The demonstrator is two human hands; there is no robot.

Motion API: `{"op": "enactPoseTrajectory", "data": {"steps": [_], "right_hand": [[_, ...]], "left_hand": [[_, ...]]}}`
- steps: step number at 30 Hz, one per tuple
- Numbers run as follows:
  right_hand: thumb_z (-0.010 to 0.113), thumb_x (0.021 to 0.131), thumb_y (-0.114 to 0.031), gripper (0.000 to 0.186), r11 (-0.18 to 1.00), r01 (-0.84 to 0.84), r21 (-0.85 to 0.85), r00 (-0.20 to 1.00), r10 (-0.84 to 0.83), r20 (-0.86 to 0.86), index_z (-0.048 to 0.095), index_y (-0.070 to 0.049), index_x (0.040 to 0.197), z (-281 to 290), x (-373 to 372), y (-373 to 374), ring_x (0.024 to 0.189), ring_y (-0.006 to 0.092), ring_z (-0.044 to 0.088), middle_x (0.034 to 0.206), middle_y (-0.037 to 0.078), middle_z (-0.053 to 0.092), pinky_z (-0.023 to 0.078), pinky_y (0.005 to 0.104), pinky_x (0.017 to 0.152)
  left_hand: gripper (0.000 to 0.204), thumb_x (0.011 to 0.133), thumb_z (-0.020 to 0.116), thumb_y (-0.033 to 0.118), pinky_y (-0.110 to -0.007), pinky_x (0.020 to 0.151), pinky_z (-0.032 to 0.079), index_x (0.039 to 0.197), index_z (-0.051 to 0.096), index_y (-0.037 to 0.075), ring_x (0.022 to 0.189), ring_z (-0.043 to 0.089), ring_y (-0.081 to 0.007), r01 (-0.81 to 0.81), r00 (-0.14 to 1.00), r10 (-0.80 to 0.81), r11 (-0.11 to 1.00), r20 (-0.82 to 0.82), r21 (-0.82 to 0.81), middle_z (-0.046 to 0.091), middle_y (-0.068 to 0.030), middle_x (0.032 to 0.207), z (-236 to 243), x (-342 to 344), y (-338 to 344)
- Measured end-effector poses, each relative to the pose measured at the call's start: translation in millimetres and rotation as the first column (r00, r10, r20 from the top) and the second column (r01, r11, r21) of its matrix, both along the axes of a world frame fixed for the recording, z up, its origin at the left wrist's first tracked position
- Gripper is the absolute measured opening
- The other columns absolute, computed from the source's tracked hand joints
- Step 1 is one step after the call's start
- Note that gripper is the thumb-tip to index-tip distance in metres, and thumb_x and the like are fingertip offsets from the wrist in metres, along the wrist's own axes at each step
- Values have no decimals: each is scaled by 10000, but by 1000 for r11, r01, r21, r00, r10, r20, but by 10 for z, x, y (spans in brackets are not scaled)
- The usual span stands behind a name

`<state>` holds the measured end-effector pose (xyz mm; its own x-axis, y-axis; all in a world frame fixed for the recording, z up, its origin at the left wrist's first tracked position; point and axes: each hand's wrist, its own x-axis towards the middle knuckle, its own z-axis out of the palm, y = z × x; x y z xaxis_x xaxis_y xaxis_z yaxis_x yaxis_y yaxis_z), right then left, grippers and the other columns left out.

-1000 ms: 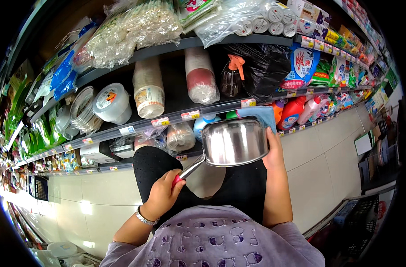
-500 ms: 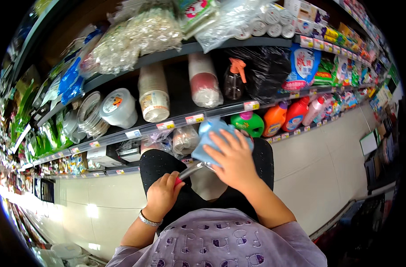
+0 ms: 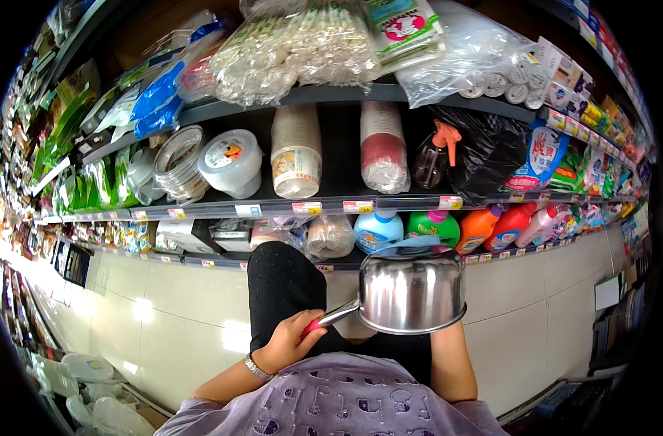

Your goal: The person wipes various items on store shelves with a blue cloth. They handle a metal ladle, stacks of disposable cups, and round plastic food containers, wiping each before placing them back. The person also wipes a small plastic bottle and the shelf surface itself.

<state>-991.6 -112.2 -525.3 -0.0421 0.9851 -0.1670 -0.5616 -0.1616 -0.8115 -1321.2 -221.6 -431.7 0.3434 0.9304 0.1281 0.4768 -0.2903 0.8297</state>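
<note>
My left hand (image 3: 291, 340) is closed around the red grip of a shiny steel saucepan (image 3: 411, 293). The pan is held up over my lap, its side wall toward me and its rolled rim on the edge nearest my body. Behind the pan's far edge a strip of light blue cloth (image 3: 406, 244) shows. My right forearm (image 3: 453, 360) runs up behind the pan, which hides the hand and its fingers. What the right hand grips cannot be seen.
A shop shelf (image 3: 222, 211) stands ahead, with stacked paper cups (image 3: 296, 152), a lidded plastic tub (image 3: 232, 163), a spray bottle (image 3: 433, 156) and wrapped chopsticks (image 3: 295, 51). Detergent bottles (image 3: 480, 227) line the low shelf just beyond the pan. Plastic containers (image 3: 91, 392) sit at the lower left.
The saucepan has come up and turned so its shiny side wall shows. My right hand and most of the blue cloth have gone behind it. The left hand keeps the handle; the view has shifted.
</note>
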Motion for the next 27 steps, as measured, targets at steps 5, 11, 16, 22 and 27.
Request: {"op": "enactPoseTrajectory", "data": {"steps": [5, 11, 16, 22, 27], "right_hand": [[463, 939, -326, 441, 996, 11, 92, 905, 29, -424, 462, -81, 1306, 576, -288, -176, 1197, 231, 479, 1284, 52, 523, 373, 377, 1011], [523, 913, -302, 466, 988, 4, -154, 920, -64, -387, 451, -52, 1300, 564, -153, -303, 1187, 258, 487, 1283, 91, 522, 367, 420, 1013], [520, 914, -306, 474, 979, -22, -202, 907, -65, -416, 448, -36, 1297, 425, -242, -400, 1188, 263, 492, 1279, 100, 526, 370, 420, 1012], [512, 920, -306, 457, 963, -72, -261, 904, -47, -425, 458, -30, 1280, 249, -288, -458, 1169, 260, 510, 1262, 101, 539, 382, 417, 1000], [528, 924, -259, 467, 958, -123, -257, 881, -14, -473, 424, -2, 1300, 279, -356, -526, 1179, 259, 497, 1267, 119, 525, 376, 402, 1013]], "left_hand": [[249, 925, 558, 155, -272, 616, 445, 1115, 518, -1, 677, 534, -153, -20, 975, 60, 983, 215, -183, 533, -72, 783, -97, 104, 16], [335, 999, 386, 296, -196, 498, 349, 1169, 443, 14, 581, 420, -74, 139, 724, 331, 790, 606, -598, 484, -26, 773, 48, 80, 324], [337, 1000, 376, 310, -209, 515, 370, 1140, 459, 16, 574, 432, -87, 99, 638, 385, 818, 667, -567, 491, -35, 785, 190, 214, 717], [211, 994, 397, 259, -229, 532, 405, 1004, 471, 62, 586, 471, -105, -24, 579, 451, 843, 680, -538, 497, -20, 761, 325, 444, 1463], [115, 939, 470, 131, -253, 549, 423, 1016, 461, 46, 649, 481, -112, -141, 627, 429, 884, 651, -446, 498, -45, 811, 248, 581, 2295]]}}
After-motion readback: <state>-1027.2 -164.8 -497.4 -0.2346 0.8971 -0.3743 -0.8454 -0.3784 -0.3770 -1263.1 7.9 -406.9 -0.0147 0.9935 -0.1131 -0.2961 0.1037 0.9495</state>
